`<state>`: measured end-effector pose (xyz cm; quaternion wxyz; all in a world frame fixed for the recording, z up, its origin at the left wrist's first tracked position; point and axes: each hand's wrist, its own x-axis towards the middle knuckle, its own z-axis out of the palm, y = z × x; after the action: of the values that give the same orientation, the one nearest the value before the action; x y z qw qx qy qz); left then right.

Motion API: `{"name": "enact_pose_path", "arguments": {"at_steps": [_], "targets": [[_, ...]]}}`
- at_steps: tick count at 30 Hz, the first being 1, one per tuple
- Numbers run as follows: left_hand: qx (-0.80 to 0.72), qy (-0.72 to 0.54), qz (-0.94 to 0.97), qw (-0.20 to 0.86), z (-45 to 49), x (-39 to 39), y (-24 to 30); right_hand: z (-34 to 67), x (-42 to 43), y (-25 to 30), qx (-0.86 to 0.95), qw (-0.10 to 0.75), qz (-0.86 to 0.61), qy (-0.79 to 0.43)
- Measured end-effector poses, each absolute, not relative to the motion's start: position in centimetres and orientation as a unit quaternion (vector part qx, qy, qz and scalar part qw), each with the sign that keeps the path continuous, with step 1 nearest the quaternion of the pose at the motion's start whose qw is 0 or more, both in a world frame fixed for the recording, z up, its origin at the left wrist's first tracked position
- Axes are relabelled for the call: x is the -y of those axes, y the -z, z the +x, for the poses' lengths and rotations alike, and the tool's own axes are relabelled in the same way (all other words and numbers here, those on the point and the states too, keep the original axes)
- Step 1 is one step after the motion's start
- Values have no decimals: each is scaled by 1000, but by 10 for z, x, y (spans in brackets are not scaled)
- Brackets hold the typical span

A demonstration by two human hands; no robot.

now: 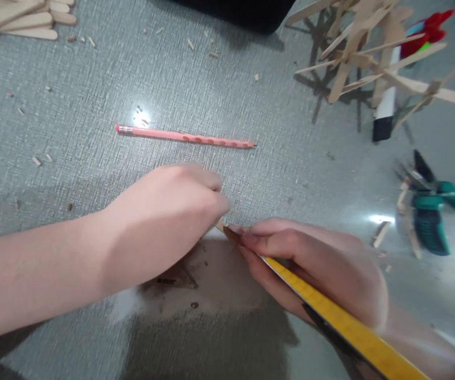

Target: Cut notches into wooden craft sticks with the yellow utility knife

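Note:
My left hand [176, 211] is closed in a fist with its fingers curled downward. A light wooden stick [220, 226] shows a short end below the fist; the rest is hidden. My right hand [306, 264] pinches a small brown tip [232, 235] that meets the stick. Along this hand, a long yellow strip [330, 311] runs to the lower right edge, its exact kind unclear. A pink pencil [196, 138] with an eraser lies beyond my left hand. Under the hands is a smudged pale patch [227, 285] with a small brown blob [195, 305].
Several craft sticks [17, 18] lie at upper left. A structure of joined sticks [373, 63] stands at upper right, by a red object [429, 34]. Green-handled pliers [429, 211] lie at right beside stick scraps [381, 234]. A black object [247, 13] stands at the top; wood bits are scattered.

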<state>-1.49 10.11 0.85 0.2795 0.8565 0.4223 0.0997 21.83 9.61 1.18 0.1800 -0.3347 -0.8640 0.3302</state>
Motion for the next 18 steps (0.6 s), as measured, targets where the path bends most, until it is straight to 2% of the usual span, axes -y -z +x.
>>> {"name": "enact_pose_path", "arguments": {"at_steps": [3,10,15,18], "targets": [[-421,-70,853,300,-15,-101,-9,219,-95,-12,862,186,-331,-334],[-415,-99,857,289,-16,-101,-4,220,-98,-8,856,221,-329,-331],[-419,-81,847,315,-15,-103,-6,229,-99,-1,831,232,-337,-377],[-424,-76,844,318,-13,-104,-8,226,-101,-1,837,254,-320,-364]]}}
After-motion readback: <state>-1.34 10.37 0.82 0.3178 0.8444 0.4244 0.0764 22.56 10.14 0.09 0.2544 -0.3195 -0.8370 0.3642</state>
